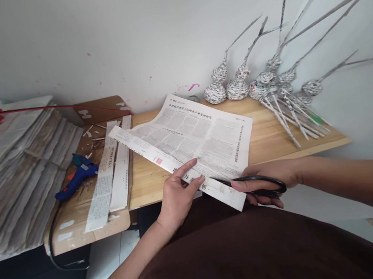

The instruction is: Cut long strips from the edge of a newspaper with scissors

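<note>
A printed newspaper sheet (203,132) lies over the wooden table, its near edge hanging past the table's front. My left hand (177,195) pinches that near edge between thumb and fingers. In my right hand (267,183) is a pair of black-handled scissors (269,182), with the fingers through the loops. The scissor blades lie along the sheet's near edge, between the main part and a narrow strip (225,194); the paper hides most of the blades. Left of the sheet, cut newspaper strips (104,190) lie stacked on a piece of cardboard.
A blue glue gun (77,175) with a black cord rests on the cardboard (81,236). A tall newspaper stack (19,180) stands at left. Several woven paper gourds (216,90) with long stems line the wall at right, beside rolled paper sticks (291,118) on the wooden table (315,147).
</note>
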{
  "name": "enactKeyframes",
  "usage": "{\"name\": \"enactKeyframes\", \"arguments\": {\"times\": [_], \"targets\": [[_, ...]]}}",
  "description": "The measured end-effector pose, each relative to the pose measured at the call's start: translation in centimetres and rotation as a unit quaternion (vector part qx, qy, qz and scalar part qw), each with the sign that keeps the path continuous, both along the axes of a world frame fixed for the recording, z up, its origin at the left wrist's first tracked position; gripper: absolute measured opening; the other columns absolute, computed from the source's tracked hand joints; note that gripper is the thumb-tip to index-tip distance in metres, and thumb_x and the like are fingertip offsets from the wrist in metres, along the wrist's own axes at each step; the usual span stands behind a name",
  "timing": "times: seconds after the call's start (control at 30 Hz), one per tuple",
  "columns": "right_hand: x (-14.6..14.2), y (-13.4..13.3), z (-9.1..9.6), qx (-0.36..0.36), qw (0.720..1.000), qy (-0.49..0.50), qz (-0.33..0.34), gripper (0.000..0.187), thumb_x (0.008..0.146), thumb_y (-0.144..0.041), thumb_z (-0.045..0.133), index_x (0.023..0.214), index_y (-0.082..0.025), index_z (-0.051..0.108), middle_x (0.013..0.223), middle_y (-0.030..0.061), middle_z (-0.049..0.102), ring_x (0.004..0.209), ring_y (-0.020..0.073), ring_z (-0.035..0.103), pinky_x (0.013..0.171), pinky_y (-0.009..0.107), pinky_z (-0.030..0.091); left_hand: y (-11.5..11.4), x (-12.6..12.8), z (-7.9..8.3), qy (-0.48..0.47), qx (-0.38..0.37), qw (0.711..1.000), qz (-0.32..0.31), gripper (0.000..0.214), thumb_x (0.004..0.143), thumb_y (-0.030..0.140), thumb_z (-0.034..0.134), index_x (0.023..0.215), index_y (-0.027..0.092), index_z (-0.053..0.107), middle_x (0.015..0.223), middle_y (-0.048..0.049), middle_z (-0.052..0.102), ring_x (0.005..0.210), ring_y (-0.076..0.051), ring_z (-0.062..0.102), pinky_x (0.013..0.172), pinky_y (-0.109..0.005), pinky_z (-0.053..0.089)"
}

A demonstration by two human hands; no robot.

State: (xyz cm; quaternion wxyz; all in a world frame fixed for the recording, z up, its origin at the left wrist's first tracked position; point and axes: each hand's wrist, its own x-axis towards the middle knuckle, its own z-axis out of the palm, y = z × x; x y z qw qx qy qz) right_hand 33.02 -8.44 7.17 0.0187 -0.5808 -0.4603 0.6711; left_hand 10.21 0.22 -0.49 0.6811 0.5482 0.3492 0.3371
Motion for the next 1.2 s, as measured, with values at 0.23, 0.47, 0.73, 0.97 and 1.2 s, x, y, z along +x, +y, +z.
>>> {"name": "enactKeyframes", "arguments": {"times": [0.23,0.47,0.73,0.97,1.2], "targets": [[-0.2,0.0,-1.6,0.013,1.0,0.017,0.006,0.074,0.078,-0.086,0.045,0.079,-0.014,0.059,0.062,-0.0005,0.052,0.05,0.011,0.053,0.049,0.025,0.048,0.1,-0.7,-0.6,-0.018,-0.01,1.0,0.018,0.053,0.074,0.028,0.08,0.125,0.021,0.067,0.131,-0.0073,0.068,0.127,-0.028,0.056,0.11,-0.044,0.043],[0.4,-1.0,-0.8,0.008,1.0,0.003,0.009,0.073,0.078,-0.086,0.044,0.078,-0.014,0.057,0.064,-0.0005,0.053,0.051,0.01,0.053,0.051,0.024,0.049,0.1,-0.9,-1.0,0.021,0.008,0.999,0.027,0.056,0.075,0.033,0.08,0.127,0.022,0.066,0.13,-0.0079,0.068,0.126,-0.029,0.057,0.109,-0.046,0.043],[1.6,-1.3,1.0,0.02,0.999,-0.026,0.018,0.073,0.082,-0.084,0.04,0.077,-0.014,0.059,0.062,-0.0015,0.052,0.045,0.0077,0.052,0.048,0.022,0.041,0.2,-1.0,-1.1,0.062,0.033,0.997,0.028,0.054,0.075,0.034,0.08,0.126,0.023,0.067,0.124,-0.0058,0.071,0.122,-0.026,0.06,0.11,-0.043,0.042],[0.5,-0.6,0.4,0.006,1.0,-0.004,0.019,0.07,0.081,-0.082,0.047,0.077,-0.013,0.061,0.055,-0.0034,0.05,0.042,0.008,0.049,0.047,0.022,0.042,0.0,-0.9,-1.4,0.012,-0.021,1.0,0.014,0.059,0.074,0.033,0.08,0.13,0.022,0.064,0.125,-0.008,0.071,0.12,-0.028,0.061,0.108,-0.046,0.044],[-0.7,0.2,-1.6,-0.005,0.999,0.049,-0.012,0.072,0.078,-0.087,0.044,0.074,-0.015,0.056,0.058,-0.0025,0.049,0.048,0.0104,0.05,0.046,0.023,0.045,-0.5,-0.9,-1.2,0.044,0.029,0.998,0.02,0.053,0.075,0.033,0.08,0.125,0.025,0.068,0.13,-0.0049,0.068,0.128,-0.025,0.056,0.113,-0.039,0.04]]}}
